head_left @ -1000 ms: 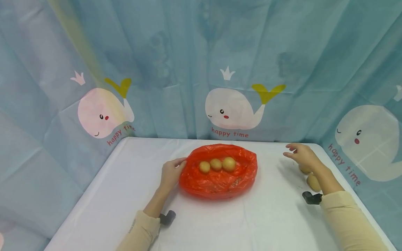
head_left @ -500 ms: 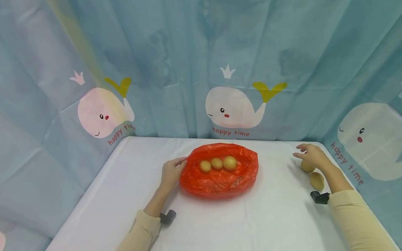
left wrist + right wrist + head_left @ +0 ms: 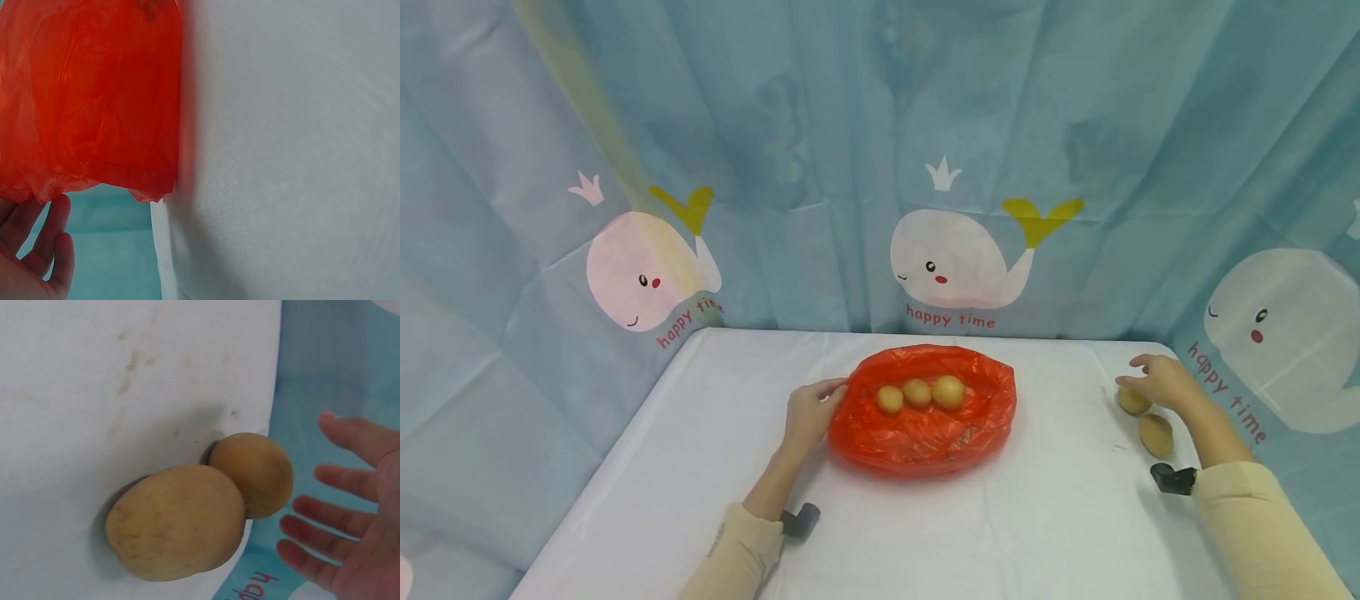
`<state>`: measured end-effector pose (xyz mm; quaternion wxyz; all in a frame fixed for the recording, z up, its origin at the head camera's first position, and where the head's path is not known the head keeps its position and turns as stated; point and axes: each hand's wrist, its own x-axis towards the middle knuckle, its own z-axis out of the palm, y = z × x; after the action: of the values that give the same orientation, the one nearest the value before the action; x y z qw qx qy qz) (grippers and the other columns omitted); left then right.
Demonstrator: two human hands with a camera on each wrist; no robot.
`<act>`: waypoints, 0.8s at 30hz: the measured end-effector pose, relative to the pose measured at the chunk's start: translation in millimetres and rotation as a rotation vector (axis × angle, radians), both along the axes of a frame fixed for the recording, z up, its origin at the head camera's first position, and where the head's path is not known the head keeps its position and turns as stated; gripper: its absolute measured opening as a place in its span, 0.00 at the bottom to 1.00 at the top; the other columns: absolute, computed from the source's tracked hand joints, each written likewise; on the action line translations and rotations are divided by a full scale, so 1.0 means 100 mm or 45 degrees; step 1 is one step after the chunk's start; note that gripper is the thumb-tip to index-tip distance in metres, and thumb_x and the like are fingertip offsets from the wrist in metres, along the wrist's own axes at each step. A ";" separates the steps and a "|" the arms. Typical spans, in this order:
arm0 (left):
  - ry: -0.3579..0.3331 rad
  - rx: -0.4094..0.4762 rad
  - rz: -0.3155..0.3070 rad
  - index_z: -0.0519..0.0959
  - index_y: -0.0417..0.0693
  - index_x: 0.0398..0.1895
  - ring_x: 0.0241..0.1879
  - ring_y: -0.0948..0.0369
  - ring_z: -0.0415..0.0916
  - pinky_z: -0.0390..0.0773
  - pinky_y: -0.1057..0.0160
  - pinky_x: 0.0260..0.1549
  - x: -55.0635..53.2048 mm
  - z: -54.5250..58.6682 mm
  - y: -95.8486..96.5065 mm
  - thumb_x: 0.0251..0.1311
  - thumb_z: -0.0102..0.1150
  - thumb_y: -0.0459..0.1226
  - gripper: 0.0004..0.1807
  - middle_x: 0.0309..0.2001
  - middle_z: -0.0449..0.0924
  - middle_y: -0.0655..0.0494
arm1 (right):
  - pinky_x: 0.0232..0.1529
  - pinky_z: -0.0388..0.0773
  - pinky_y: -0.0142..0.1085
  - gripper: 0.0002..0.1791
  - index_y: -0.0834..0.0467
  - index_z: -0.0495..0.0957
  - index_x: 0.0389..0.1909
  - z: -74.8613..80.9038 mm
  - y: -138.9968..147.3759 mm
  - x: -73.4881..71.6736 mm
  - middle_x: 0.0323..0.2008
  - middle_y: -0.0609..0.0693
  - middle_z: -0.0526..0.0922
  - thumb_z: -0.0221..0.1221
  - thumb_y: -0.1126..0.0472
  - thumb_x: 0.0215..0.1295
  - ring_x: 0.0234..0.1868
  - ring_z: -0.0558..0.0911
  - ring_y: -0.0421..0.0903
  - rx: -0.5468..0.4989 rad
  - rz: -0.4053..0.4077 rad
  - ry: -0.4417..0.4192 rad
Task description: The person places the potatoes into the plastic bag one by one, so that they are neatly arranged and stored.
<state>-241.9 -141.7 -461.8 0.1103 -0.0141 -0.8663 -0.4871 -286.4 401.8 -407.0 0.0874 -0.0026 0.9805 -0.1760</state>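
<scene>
A red plastic bag [image 3: 917, 450] stands with its mouth spread, and three potatoes [image 3: 917, 392] lie in a row inside it. At the bag's left rim my left hand [image 3: 807, 417] pinches the plastic; in the left wrist view the fingers [image 3: 45, 240] meet the bag's [image 3: 112, 94] edge, and part of the grip is out of frame. Toward the table's right edge, my right hand [image 3: 1161, 383] hovers beside and above the farther potato [image 3: 253, 475], apart from it, fingers spread. A larger potato [image 3: 178, 522] touches that one on its near side.
The table [image 3: 1060, 517] has a white cover with some brown dirt marks [image 3: 128, 369] near the two loose potatoes. Blue curtains [image 3: 820, 167] with whale prints stand along the back and both sides. Each wrist carries a black camera mount [image 3: 1172, 479].
My right hand has moved right and slightly lower over the loose potatoes, uncovering more of them in the head view. The left hand and the bag stay in place.
</scene>
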 end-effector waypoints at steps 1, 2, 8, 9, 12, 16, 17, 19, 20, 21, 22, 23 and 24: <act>0.001 -0.002 -0.001 0.84 0.49 0.50 0.57 0.52 0.79 0.77 0.47 0.58 0.00 -0.01 0.00 0.67 0.57 0.44 0.15 0.49 0.86 0.52 | 0.48 0.75 0.61 0.36 0.78 0.64 0.59 -0.01 0.00 0.01 0.53 0.81 0.70 0.56 0.49 0.68 0.50 0.73 0.73 0.011 -0.001 -0.006; -0.002 0.000 -0.001 0.84 0.49 0.51 0.57 0.52 0.79 0.77 0.47 0.58 0.01 -0.01 0.00 0.67 0.57 0.44 0.15 0.49 0.86 0.51 | 0.49 0.75 0.62 0.36 0.78 0.65 0.59 -0.02 0.01 0.03 0.53 0.81 0.70 0.56 0.49 0.68 0.51 0.73 0.74 0.024 0.000 -0.008; -0.037 0.025 0.015 0.84 0.50 0.51 0.57 0.52 0.79 0.77 0.47 0.57 0.03 -0.03 0.01 0.66 0.58 0.45 0.15 0.49 0.86 0.52 | 0.52 0.72 0.64 0.38 0.78 0.63 0.59 -0.14 0.05 0.07 0.55 0.80 0.69 0.56 0.47 0.66 0.53 0.71 0.75 0.025 -0.074 -0.059; -0.037 0.026 0.018 0.84 0.50 0.51 0.57 0.52 0.79 0.77 0.47 0.57 0.02 -0.03 0.01 0.66 0.58 0.44 0.15 0.49 0.86 0.52 | 0.51 0.73 0.64 0.38 0.78 0.63 0.59 -0.17 0.06 0.07 0.54 0.80 0.70 0.55 0.47 0.66 0.52 0.72 0.75 0.021 -0.088 -0.057; -0.029 0.016 0.023 0.84 0.50 0.50 0.57 0.52 0.79 0.77 0.46 0.57 0.02 -0.02 0.01 0.66 0.58 0.45 0.15 0.49 0.86 0.52 | 0.48 0.75 0.62 0.37 0.79 0.64 0.58 -0.20 0.06 0.07 0.51 0.80 0.72 0.54 0.48 0.66 0.47 0.76 0.72 0.016 -0.110 -0.046; -0.027 0.003 0.021 0.84 0.50 0.51 0.57 0.52 0.79 0.77 0.47 0.57 0.02 -0.01 0.02 0.67 0.57 0.45 0.16 0.50 0.86 0.52 | 0.47 0.75 0.62 0.36 0.80 0.63 0.58 -0.22 0.03 0.07 0.52 0.81 0.71 0.51 0.50 0.65 0.45 0.76 0.71 0.014 -0.137 -0.061; -0.027 0.002 0.018 0.84 0.50 0.51 0.57 0.52 0.79 0.77 0.47 0.57 0.02 -0.01 0.02 0.67 0.57 0.45 0.16 0.50 0.86 0.52 | 0.48 0.75 0.63 0.36 0.79 0.63 0.58 -0.23 0.02 0.07 0.53 0.82 0.70 0.51 0.50 0.65 0.45 0.76 0.71 0.011 -0.150 -0.063; -0.022 0.003 0.016 0.84 0.50 0.52 0.57 0.52 0.79 0.77 0.47 0.57 0.01 -0.01 0.02 0.67 0.57 0.45 0.16 0.51 0.86 0.52 | 0.50 0.74 0.63 0.36 0.79 0.63 0.59 -0.24 0.01 0.07 0.54 0.82 0.69 0.51 0.51 0.64 0.46 0.76 0.71 0.006 -0.172 -0.067; -0.020 0.005 0.014 0.84 0.50 0.52 0.57 0.52 0.79 0.77 0.47 0.57 0.01 -0.01 0.02 0.67 0.57 0.45 0.16 0.51 0.86 0.52 | 0.50 0.74 0.63 0.36 0.79 0.62 0.59 -0.25 0.00 0.06 0.54 0.82 0.69 0.51 0.51 0.64 0.46 0.76 0.71 0.003 -0.185 -0.068; -0.018 0.008 0.013 0.84 0.50 0.52 0.57 0.52 0.79 0.77 0.47 0.57 0.01 -0.01 0.02 0.67 0.57 0.45 0.16 0.51 0.86 0.52 | 0.50 0.74 0.63 0.36 0.79 0.62 0.59 -0.25 0.00 0.06 0.54 0.82 0.68 0.52 0.51 0.63 0.46 0.75 0.71 0.000 -0.197 -0.068; -0.015 0.007 0.014 0.84 0.50 0.52 0.57 0.52 0.79 0.77 0.47 0.57 0.01 -0.01 0.02 0.67 0.57 0.45 0.16 0.50 0.86 0.52 | 0.50 0.74 0.63 0.36 0.79 0.62 0.59 -0.26 0.00 0.06 0.54 0.82 0.69 0.53 0.52 0.63 0.46 0.75 0.71 -0.002 -0.206 -0.065; -0.012 0.009 0.014 0.84 0.50 0.52 0.57 0.52 0.79 0.77 0.47 0.57 0.01 -0.01 0.02 0.67 0.57 0.45 0.15 0.50 0.86 0.52 | 0.50 0.75 0.63 0.36 0.79 0.62 0.59 -0.27 0.00 0.06 0.54 0.82 0.68 0.54 0.52 0.63 0.46 0.75 0.71 -0.006 -0.217 -0.064; -0.012 0.010 0.017 0.84 0.50 0.51 0.57 0.52 0.79 0.77 0.47 0.57 0.01 -0.01 0.02 0.67 0.57 0.44 0.15 0.50 0.86 0.52 | 0.49 0.75 0.63 0.36 0.80 0.62 0.58 -0.27 -0.01 0.06 0.54 0.81 0.69 0.54 0.52 0.62 0.46 0.75 0.71 -0.006 -0.222 -0.061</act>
<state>-240.9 -140.0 -463.1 0.1095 -0.0058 -0.8649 -0.4899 -280.4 401.0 -434.4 0.0954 0.0867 0.9742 -0.1854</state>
